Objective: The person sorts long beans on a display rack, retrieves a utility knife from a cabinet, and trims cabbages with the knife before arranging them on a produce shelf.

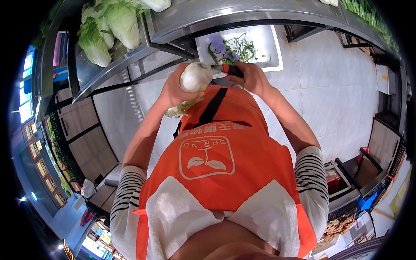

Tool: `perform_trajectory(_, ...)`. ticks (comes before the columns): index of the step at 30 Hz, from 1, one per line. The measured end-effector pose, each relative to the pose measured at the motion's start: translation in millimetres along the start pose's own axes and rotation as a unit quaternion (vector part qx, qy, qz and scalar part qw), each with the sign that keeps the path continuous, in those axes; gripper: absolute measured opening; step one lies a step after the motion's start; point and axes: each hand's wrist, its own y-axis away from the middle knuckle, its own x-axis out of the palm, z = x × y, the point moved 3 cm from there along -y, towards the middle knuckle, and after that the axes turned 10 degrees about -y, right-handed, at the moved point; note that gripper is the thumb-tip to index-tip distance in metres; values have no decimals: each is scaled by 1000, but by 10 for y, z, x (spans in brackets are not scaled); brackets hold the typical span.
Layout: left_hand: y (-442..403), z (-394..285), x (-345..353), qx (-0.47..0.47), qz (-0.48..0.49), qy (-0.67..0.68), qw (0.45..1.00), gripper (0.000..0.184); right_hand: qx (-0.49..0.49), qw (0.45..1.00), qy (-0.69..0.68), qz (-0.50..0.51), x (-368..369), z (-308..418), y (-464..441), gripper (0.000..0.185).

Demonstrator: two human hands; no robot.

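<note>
Head view shows your left hand [174, 86] cupping a pale, rounded white cabbage [195, 77], leafy end toward you, base away, while your right hand [253, 79], just right of it, grips a black-and-red-handled knife [234, 70] (blade contact unclear).

An orange-red apron [255, 160] bears a pale rounded-square logo [207, 157] with a two-leaf sprout [216, 164] and the word SPRING [211, 142], beside a line of Chinese characters [212, 128]. A black strap [212, 106] crosses its lower part. White, black-striped sleeves [310, 173] end near the elbows; a broad white collar [173, 212] spreads in two points.
</note>
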Motion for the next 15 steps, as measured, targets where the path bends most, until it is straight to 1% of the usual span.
perform_trajectory(2,53,-18,-24,34,-7,-4,999,80,70,995,76,-1,18,-505,-91,46)
perform_trajectory(3,39,-25,-44,37,-10,-5,999,80,148,985,84,30,-32,-583,-90,49)
perform_trajectory(6,175,-12,-51,21,-27,-9,999,82,84,996,-24,7,78,-711,-158,49)
perform_trajectory(7,160,-2,-57,21,-41,-17,999,82,59,997,-54,13,94,-740,-228,48)
perform_trajectory(10,155,35,-129,34,-83,-48,995,81,119,981,-119,100,-98,-337,-345,45)
perform_trajectory(11,186,56,-155,35,-95,-60,993,81,209,954,-150,156,-222,-147,-332,41)
perform_trajectory(13,240,28,-277,35,-123,-95,987,82,181,929,-274,173,-324,-17,-288,39)
perform_trajectory(14,264,49,-324,27,-146,-89,985,82,165,910,-333,183,-396,3,-289,38)
perform_trajectory(15,296,109,-343,19,-166,-83,982,82,137,857,-462,182,-383,-130,-298,37)
